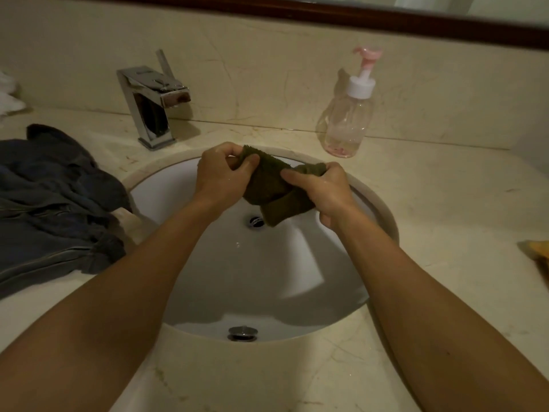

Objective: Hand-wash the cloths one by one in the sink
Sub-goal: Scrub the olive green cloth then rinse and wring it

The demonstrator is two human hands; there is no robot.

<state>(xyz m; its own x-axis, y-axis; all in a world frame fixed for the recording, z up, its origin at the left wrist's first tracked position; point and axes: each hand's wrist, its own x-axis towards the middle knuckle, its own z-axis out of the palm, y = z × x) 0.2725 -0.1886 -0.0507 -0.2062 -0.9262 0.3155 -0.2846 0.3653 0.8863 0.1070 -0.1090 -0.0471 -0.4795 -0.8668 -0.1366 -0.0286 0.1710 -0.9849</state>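
A small olive-green terry cloth [269, 185] hangs bunched over the far half of the white oval sink [208, 263]. My left hand [221, 173] grips its left end with curled fingers. Its right end is gripped by my right hand [322, 190], thumb on top. A loose flap droops toward the drain [255, 221]. A heap of dark blue-grey cloths [56, 203] lies on the counter to the left of the sink.
A chrome faucet [154, 105] stands behind the sink at the left, with no water running. A clear pump bottle [346, 114] with a little pink liquid stands at the back right. Something orange [537, 251] shows at the right edge, something white [9, 93] at the far left.
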